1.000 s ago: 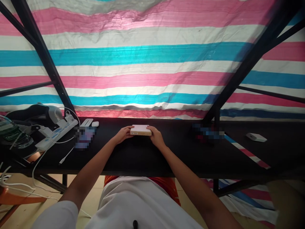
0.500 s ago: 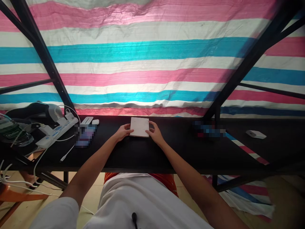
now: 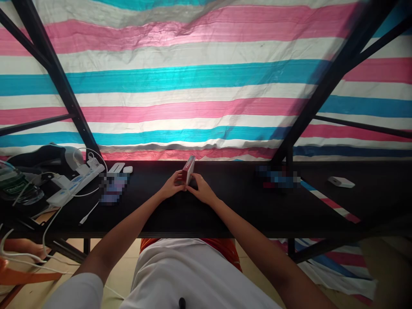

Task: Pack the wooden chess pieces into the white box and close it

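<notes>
A small flat square box (image 3: 191,171) is held up on its edge above the black table (image 3: 193,219), between my two hands. It has a white face on the right and a dark red narrow side with small light markings turned towards me. My left hand (image 3: 171,185) grips its lower left part, fingers behind and thumb at the bottom corner. My right hand (image 3: 203,189) has its fingers and thumb closed at the lower right part. The far side of the box is hidden.
To the left lie a blurred phone (image 3: 114,189), a white cable (image 3: 88,213), a white power strip (image 3: 77,182) with plugs and a plastic bottle (image 3: 19,184). On the right are a blurred dark item (image 3: 278,177) and a white gadget (image 3: 341,182). Striped sheeting (image 3: 193,81) hangs behind.
The box has turned from lying with its white face up to standing on edge, showing its red side. My hands have come closer together. The view has shifted slightly.
</notes>
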The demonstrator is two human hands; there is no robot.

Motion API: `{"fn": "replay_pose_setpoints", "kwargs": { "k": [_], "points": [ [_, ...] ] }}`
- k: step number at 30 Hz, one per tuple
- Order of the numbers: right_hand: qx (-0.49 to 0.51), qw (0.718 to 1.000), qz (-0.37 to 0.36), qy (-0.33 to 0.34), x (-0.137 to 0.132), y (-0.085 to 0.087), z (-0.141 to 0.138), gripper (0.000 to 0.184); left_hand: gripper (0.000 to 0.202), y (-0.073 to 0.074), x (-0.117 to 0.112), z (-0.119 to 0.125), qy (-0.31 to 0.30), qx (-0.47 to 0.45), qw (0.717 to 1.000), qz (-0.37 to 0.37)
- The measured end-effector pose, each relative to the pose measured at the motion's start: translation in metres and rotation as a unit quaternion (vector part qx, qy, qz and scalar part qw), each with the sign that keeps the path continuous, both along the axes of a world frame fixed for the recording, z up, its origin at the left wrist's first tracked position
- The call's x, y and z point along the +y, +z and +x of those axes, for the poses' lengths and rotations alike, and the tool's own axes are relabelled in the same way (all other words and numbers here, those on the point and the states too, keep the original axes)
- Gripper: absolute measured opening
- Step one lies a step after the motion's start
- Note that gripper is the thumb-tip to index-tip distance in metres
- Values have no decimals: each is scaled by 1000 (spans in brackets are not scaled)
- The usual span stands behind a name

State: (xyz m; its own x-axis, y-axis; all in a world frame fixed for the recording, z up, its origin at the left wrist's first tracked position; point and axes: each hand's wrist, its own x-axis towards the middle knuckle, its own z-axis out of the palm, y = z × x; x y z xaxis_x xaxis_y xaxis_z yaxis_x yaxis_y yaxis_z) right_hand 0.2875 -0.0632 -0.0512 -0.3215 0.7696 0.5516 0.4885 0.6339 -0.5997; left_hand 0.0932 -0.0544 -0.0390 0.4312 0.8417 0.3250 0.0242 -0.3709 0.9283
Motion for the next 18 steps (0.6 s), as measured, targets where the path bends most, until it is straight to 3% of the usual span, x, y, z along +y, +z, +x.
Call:
{"fn": "replay_pose_setpoints", "kwargs": {
  "k": [2,6,8,11,13,15,18],
  "points": [
    [11,999,-32,20,-2,4,0,61,62,2,-5,2,-13,43,999,27],
    [48,995,-85,-17,0,8,5,46,46,3,-3,2,14,104,990,91],
    [81,991,-103,-38,4,7,8,41,45,2,5,-1,91,95,986,106],
    [155,977,-144,-12,10,4,12,41,64,-2,20,-10,222,47,972,57],
    [213,959,-184,36,14,1,14,42,64,-3,26,-17,196,38,980,-4],
    [265,935,-225,74,18,-1,16,42,52,-4,29,-21,116,48,991,-56],
    [314,907,-268,83,22,-5,17,41,44,-5,27,-22,71,51,991,-100]
  ]
}}
